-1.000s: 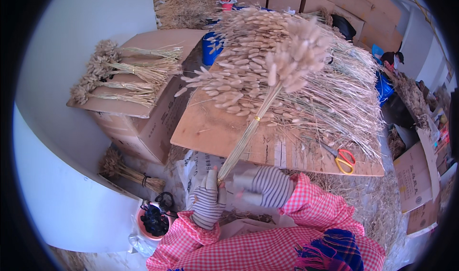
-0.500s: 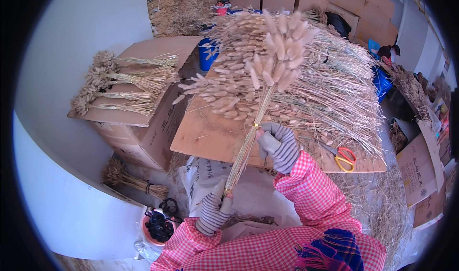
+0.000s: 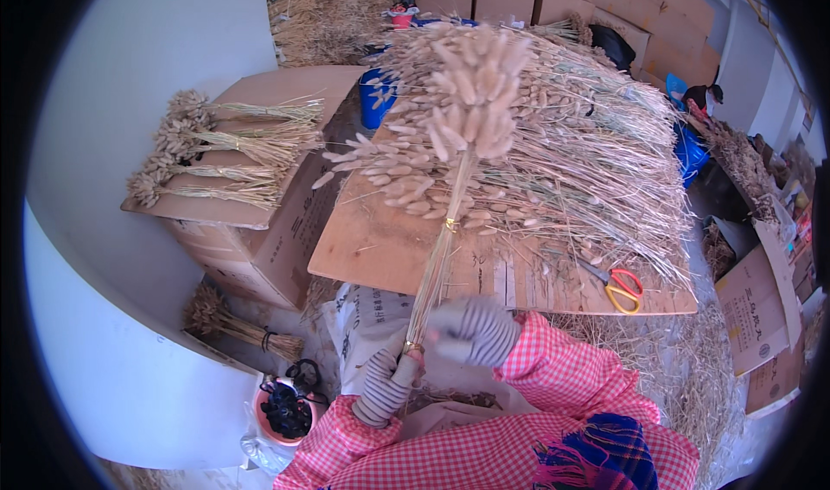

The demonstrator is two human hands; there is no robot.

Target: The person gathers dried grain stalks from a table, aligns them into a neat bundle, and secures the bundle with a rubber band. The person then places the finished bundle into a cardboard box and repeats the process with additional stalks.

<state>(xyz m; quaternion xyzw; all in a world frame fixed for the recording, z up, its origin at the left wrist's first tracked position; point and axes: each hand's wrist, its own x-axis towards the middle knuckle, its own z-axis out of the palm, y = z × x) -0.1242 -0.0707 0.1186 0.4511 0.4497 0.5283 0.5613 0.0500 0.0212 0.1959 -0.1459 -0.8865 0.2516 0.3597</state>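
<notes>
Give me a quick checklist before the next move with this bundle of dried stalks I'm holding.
1. Left hand grips the bundle at its lower end: ok.
2. Right hand at the stems just above it: ok, but blurred, so the grip cannot be judged.
3. Tie around the stems midway: ok.
4. Second tie near the bottom: ok.
5. Scissors lying on the board to the right: ok.
6. Stem ends even: cannot tell, hidden in the glove.

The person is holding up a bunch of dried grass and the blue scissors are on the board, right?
Not quite. The scissors on the board have red and yellow handles, not blue. The head view shows this. The person does hold up the bunch of dried grass, gripping its stems with the left hand.
</notes>
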